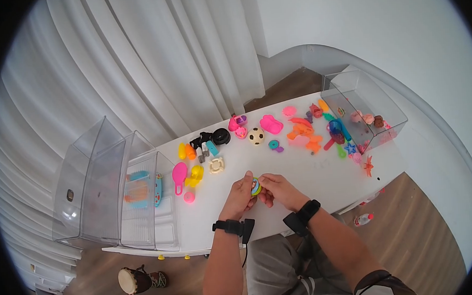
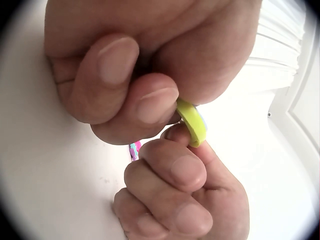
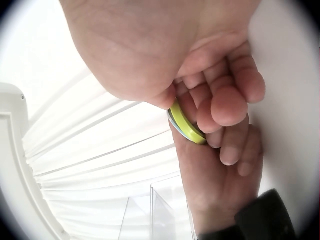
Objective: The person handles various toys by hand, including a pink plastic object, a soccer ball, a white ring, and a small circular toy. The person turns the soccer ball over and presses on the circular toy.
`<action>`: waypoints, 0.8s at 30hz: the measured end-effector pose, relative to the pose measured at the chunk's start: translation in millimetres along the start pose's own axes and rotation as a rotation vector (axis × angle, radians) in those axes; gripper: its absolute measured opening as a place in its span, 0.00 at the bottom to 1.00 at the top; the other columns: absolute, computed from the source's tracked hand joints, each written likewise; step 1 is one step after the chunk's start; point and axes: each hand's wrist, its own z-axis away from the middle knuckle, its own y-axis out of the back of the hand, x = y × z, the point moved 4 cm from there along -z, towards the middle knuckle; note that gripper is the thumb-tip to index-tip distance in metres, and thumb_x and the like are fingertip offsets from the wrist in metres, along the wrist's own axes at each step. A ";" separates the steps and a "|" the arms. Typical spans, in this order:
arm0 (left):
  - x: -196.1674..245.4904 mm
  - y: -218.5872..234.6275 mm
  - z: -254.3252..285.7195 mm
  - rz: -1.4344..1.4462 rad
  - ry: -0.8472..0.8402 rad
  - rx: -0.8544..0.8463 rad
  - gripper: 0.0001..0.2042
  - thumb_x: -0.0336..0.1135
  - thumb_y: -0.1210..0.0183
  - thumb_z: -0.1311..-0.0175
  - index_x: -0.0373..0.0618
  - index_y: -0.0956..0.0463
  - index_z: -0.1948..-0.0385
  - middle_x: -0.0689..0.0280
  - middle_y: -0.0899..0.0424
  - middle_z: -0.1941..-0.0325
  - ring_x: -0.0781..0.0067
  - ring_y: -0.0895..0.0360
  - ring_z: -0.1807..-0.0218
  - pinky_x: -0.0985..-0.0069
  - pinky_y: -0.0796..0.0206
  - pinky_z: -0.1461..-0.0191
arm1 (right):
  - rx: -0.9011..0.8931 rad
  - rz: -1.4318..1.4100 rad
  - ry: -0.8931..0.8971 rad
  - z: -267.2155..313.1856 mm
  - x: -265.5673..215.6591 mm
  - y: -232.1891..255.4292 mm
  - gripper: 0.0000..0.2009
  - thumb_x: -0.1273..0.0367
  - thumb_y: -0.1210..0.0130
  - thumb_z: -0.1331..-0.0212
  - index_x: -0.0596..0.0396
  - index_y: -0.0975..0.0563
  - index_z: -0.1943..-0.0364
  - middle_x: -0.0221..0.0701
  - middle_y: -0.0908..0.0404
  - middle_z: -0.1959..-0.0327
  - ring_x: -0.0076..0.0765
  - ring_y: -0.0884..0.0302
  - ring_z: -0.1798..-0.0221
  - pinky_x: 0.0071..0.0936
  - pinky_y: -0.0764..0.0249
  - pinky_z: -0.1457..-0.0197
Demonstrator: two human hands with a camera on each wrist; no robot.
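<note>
A small round disc with a yellow-green rim and a picture on its face (image 1: 255, 186) is held between both hands above the table's front part. My left hand (image 1: 239, 196) pinches its left side with thumb and curled fingers. On the other side, my right hand (image 1: 280, 191) pinches the disc too. In the left wrist view the disc's rim (image 2: 193, 123) stands edge-on between the left hand (image 2: 140, 65) and the right hand (image 2: 180, 195). The right wrist view shows the same rim (image 3: 184, 125) between the right hand (image 3: 165, 55) and the left hand (image 3: 215, 170).
A clear box (image 1: 390, 108) holding toys stands at the table's right end, with clear containers (image 1: 95, 183) at the left. Between them lie a soccer ball (image 1: 256, 136), a pink paddle (image 1: 180, 176), a yellow duck (image 1: 194, 176) and several colourful toys. A drum (image 1: 135, 280) stands on the floor.
</note>
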 end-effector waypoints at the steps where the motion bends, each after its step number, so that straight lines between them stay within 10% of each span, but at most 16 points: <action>1: 0.0 -0.4 0.2 0.001 0.000 0.000 0.30 0.65 0.57 0.17 0.47 0.23 0.69 0.71 0.25 0.80 0.85 0.37 0.84 0.81 0.49 0.82 | 0.006 -0.002 0.002 0.1 0.5 -0.1 0.18 0.56 0.54 0.17 0.56 0.22 0.57 0.29 0.19 0.74 0.24 0.23 0.78 0.22 0.26 0.73; 24: 2.4 -0.5 2.5 -0.067 -0.043 0.097 0.25 0.61 0.52 0.17 0.50 0.22 0.65 0.74 0.28 0.81 0.85 0.34 0.85 0.82 0.47 0.83 | 0.076 0.232 0.012 1.7 -4.4 -9.0 0.17 0.57 0.50 0.19 0.55 0.23 0.63 0.26 0.24 0.79 0.21 0.28 0.84 0.23 0.33 0.79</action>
